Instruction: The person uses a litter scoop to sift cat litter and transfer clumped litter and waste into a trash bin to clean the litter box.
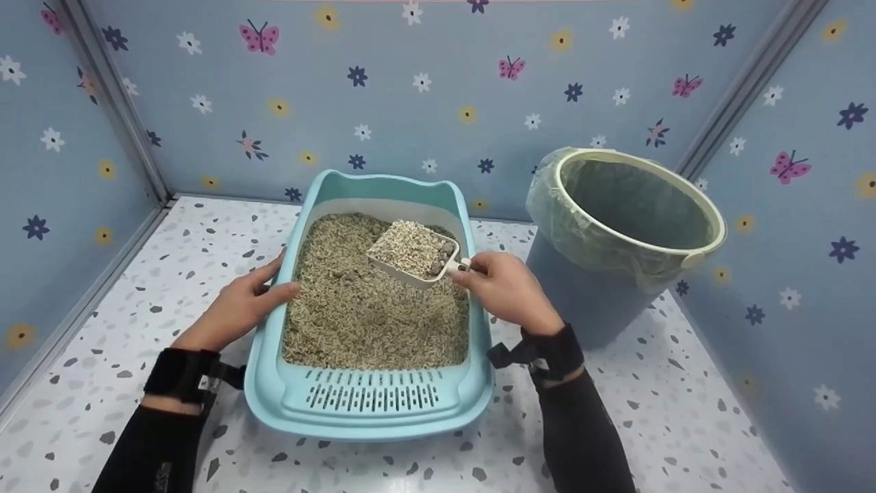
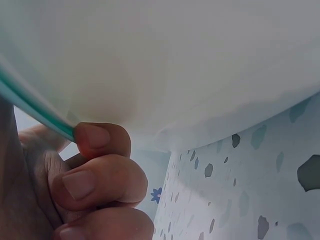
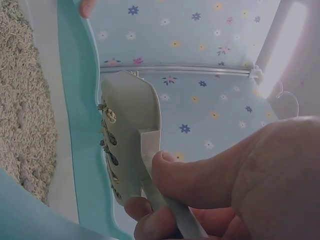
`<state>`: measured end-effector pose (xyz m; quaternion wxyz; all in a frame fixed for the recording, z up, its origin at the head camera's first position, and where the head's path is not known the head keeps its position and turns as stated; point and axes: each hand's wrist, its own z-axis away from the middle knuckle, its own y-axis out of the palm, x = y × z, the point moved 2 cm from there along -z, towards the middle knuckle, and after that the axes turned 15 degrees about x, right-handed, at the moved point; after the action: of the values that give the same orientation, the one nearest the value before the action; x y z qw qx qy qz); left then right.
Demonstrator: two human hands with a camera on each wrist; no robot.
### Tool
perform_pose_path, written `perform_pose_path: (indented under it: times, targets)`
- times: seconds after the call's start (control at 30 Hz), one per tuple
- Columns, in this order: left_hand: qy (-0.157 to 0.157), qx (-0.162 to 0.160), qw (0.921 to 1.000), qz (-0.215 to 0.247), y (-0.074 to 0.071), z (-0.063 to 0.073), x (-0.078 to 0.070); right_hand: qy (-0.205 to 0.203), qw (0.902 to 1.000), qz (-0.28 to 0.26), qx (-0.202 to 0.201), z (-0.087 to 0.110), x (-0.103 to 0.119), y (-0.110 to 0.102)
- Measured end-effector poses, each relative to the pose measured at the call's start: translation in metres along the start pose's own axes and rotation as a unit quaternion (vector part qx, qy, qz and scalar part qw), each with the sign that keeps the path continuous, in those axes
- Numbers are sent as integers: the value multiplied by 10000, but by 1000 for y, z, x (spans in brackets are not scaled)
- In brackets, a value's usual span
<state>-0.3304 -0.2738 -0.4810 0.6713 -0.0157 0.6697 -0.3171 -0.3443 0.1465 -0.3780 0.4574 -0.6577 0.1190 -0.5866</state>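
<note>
Nearest to the camera, at the lower left and lower right of the head view, are the black sleeves (image 1: pixel 585 438) of a person. Just right of the frame's centre is a pale scoop (image 1: pixel 402 274), filled with light pellets (image 1: pixel 407 241) and some grey lumps (image 1: pixel 447 248) near its handle (image 1: pixel 457 266). The right hand (image 1: pixel 506 289) is closed on this handle, pinching it. The scoop is above the brownish litter (image 1: pixel 369 322) in a light blue tray (image 1: pixel 369 423). At the left of the tray, the left hand (image 1: pixel 239 305) grips its edge, the thumb over the rim and the fingers bent outside. At the right stands a bin (image 1: pixel 582 301) with a thin bag (image 1: pixel 547 198). Around are a speckled floor (image 1: pixel 684 424) and blue walls (image 1: pixel 383 109).
</note>
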Motion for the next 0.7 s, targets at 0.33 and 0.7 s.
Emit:
perform_pose_path:
  times: [0.33,0.7]
  targets:
    - [11,9,10000,27,0,0,0,-119,9998,153,-29,2,-2,-4]
    - [38,-26,10000,-36,1,-1,2,-288,9980,533,172,20,3,-18]
